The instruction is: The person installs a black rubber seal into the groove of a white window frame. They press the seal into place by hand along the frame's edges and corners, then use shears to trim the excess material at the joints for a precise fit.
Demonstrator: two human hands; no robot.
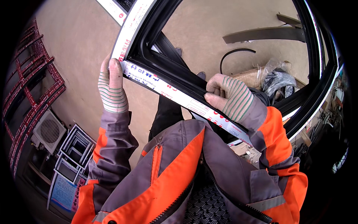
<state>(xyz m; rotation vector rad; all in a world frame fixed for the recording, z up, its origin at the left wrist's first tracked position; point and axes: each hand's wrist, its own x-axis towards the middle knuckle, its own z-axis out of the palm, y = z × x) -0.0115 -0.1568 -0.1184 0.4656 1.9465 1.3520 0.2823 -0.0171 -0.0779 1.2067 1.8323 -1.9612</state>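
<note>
A black window frame, its outer face covered with white printed protective film, stands slanted before me. My left hand, in a pale glove with green stripes, is closed round the frame's near left corner, with the thumb on the film and the other fingers partly hidden behind. Farther right along the same near rail is my right hand, gloved alike. Its fingers are curled in toward the thumb at the black inner edge of the rail. Whatever lies between those fingertips is hidden.
Through the frame show grey-brown strips, a curved black strip and a clear plastic bag on the floor. Red-wrapped frames, an air-conditioner unit and stacked small frames stand at left. Scraps lie at right.
</note>
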